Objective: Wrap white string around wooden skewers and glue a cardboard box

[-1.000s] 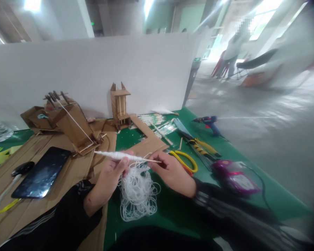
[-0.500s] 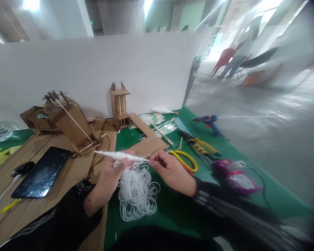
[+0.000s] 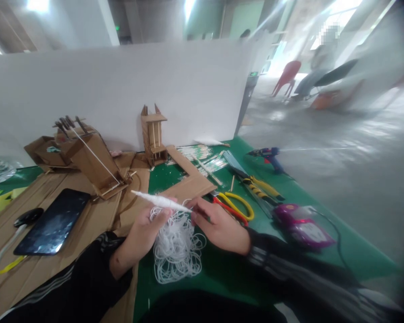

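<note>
My left hand (image 3: 138,234) grips a thin stick wound with white string (image 3: 159,200), thick in the middle and tapered at both ends. Its bare left tip sticks out above the cardboard, slanting down to the right. At the other end, the thumb and forefinger of my right hand (image 3: 220,228) close around the pointed tip. Beneath the stick hangs a loose, looped bundle of white string (image 3: 177,258), partly behind my left fingers. Red-and-yellow-handled scissors (image 3: 237,206) lie just beyond my right hand.
Cardboard sheets (image 3: 54,215) bear a dark tablet (image 3: 54,222) and a computer mouse (image 3: 28,217). Behind stand cardboard models (image 3: 94,157). On the green table's right are pliers (image 3: 265,188), a glue gun (image 3: 269,157) and a purple packet (image 3: 305,226). A white partition (image 3: 121,89) borders the back.
The wound stick has tilted, its left tip shifting right and up and its right end dropping slightly. My right fingers have shifted around the tip. A person in the background has moved.
</note>
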The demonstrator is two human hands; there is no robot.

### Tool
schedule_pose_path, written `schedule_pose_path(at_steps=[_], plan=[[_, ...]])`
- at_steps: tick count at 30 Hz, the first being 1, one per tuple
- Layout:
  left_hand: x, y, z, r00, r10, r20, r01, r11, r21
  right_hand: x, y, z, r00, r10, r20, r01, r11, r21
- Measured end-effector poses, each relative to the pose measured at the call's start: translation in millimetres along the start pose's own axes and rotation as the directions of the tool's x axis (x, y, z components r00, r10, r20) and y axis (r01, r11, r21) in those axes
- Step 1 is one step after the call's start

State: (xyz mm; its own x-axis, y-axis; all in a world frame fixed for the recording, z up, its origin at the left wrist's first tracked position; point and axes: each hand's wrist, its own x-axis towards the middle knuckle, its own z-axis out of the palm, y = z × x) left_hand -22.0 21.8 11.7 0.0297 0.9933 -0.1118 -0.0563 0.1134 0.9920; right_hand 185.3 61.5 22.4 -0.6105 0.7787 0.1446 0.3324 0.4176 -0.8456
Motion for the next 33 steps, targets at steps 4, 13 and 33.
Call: schedule_pose_path(at_steps=[4,13,33], plan=[[-5,-1,5.7,0.995,-0.019,0.103,0.009,0.995,0.098,-2,0,4,0.998,-0.037,0.056,0.032,0.996,0.089],[-10,-13,12.0,0.979,0.176,0.103,-0.196,0.952,0.236,0,-4,9,0.996,-0.035,-0.081,0.055,0.964,0.26],[-12,-16,11.5,0.957,0.269,0.111,-0.291,0.884,0.365,5,-4,6,0.983,0.18,0.039,-0.181,0.91,0.372]])
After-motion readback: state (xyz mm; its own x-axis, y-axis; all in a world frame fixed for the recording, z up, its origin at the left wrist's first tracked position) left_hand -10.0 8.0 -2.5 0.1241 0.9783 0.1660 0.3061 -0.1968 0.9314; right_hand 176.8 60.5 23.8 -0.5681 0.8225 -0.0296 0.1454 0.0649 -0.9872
